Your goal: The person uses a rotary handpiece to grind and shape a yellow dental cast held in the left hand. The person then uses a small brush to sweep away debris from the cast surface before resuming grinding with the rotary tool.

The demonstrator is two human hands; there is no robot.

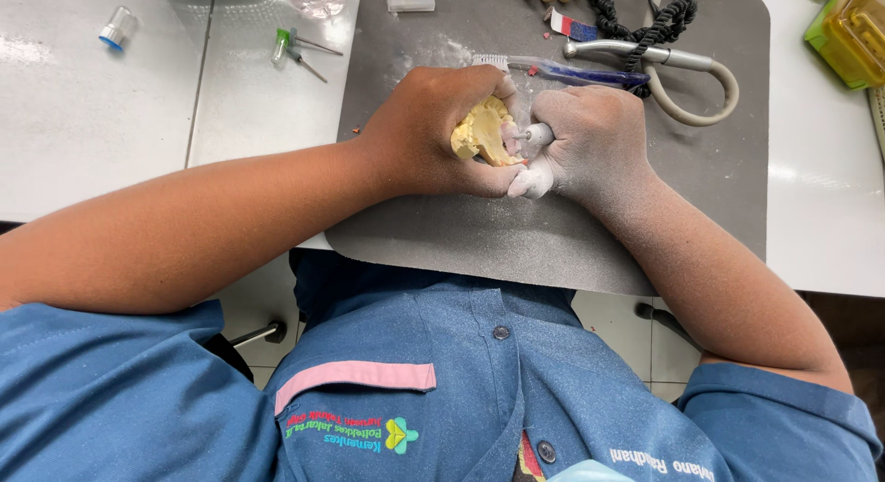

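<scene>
At the far right edge of the white table (83, 123), a yellow-green plastic box (853, 30) sits with contents I cannot make out, and a small clear vial with a blue cap (117, 28) lies far left. Over the grey mat (719, 150), my left hand (429, 132) is closed tight around a yellow plaster mould (479, 132). My dusty right hand (590, 141) is wrapped around a small metal grinding tool (535, 136), its tip touching the mould.
</scene>
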